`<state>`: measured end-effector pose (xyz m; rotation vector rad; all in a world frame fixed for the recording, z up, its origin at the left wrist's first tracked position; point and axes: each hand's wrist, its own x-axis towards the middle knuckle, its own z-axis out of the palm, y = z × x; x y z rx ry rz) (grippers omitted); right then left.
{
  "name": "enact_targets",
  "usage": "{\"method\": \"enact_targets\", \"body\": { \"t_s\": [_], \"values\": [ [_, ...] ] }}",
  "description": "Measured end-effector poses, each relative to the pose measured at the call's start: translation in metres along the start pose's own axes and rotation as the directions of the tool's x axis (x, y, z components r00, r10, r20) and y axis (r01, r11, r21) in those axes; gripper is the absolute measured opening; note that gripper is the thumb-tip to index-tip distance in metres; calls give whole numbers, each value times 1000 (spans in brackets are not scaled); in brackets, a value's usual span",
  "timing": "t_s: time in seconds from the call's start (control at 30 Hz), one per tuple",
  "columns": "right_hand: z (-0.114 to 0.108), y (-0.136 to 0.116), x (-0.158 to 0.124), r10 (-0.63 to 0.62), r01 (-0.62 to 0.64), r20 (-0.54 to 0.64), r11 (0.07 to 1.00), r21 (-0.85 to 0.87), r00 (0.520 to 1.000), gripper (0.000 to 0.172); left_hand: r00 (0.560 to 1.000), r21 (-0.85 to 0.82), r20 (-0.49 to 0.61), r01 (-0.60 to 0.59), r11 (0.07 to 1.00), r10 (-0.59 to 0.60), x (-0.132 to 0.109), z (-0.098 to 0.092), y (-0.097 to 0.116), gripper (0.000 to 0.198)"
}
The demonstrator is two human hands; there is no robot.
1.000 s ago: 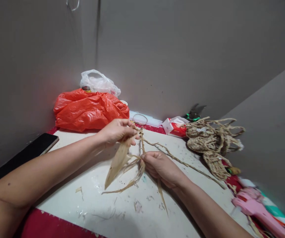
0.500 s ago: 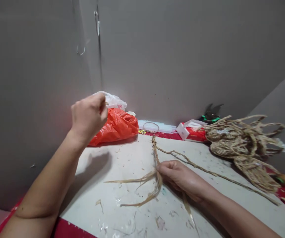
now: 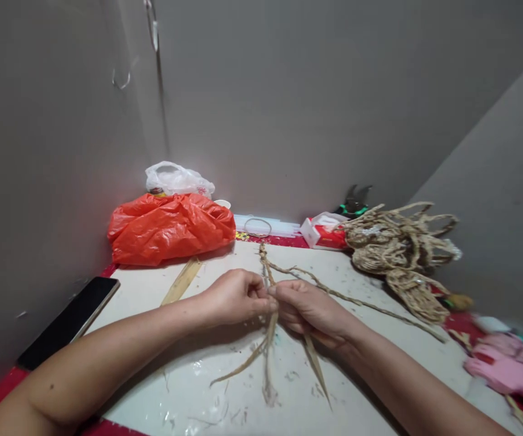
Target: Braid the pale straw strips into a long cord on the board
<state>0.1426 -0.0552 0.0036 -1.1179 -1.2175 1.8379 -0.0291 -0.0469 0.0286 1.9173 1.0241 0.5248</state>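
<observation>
A tan twisted fibre cord (image 3: 269,274) runs from a knotted top end near the back of the white board down to my hands. My right hand (image 3: 309,309) is closed in a pinch on the cord. Against its fingertips, my left hand (image 3: 245,297) is closed too, its fingertips at the same strands; whatever they pinch is hidden. Loose flat strands (image 3: 268,357) hang below the hands, and one pointed strand (image 3: 316,366) comes out under my right hand. A long thin twisted cord (image 3: 370,304) slants away to the right.
An orange plastic bag (image 3: 170,230) and a black phone (image 3: 68,321) lie at the left, near a flat dry strip (image 3: 183,281). A tissue pack (image 3: 327,233), coiled rope (image 3: 379,248) and a pink tool (image 3: 509,369) are at the right. The white board (image 3: 143,399) carries scraps.
My left hand has come down from its raised place at the left to meet my right hand at the cord. The view has turned slightly right, and the loose strands hang more downward.
</observation>
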Motion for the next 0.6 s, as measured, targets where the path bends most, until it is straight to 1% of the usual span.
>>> {"method": "enact_targets", "body": {
  "t_s": [0.07,0.13,0.17,0.23,0.33,0.43,0.53,0.6],
  "values": [
    [-1,0,0,3,-3,-3,1000,2,1000,34,997,-211,47,68,975,-60,5,5,-6,27],
    [-3,0,0,12,-12,12,1000,9,1000,34,987,-382,107,154,911,-121,9,3,-9,31],
    [-4,0,0,15,-15,25,1000,16,1000,33,979,-440,139,194,877,-147,12,1,-11,34],
    [-5,0,1,19,-20,55,999,30,998,32,967,-503,180,249,828,-182,15,-5,-13,37],
    [-6,-1,0,19,-23,73,998,59,997,35,963,-527,186,263,808,-193,19,-14,-17,37],
    [-7,0,0,15,-22,93,997,75,996,36,970,-552,167,239,799,-175,20,-17,-20,33],
    [-8,2,0,8,-17,121,997,79,993,35,979,-633,148,205,746,-144,21,-14,-21,29],
    [-9,4,0,2,-13,132,997,81,991,34,982,-705,141,188,684,-124,21,-10,-22,28]
  ]
}}
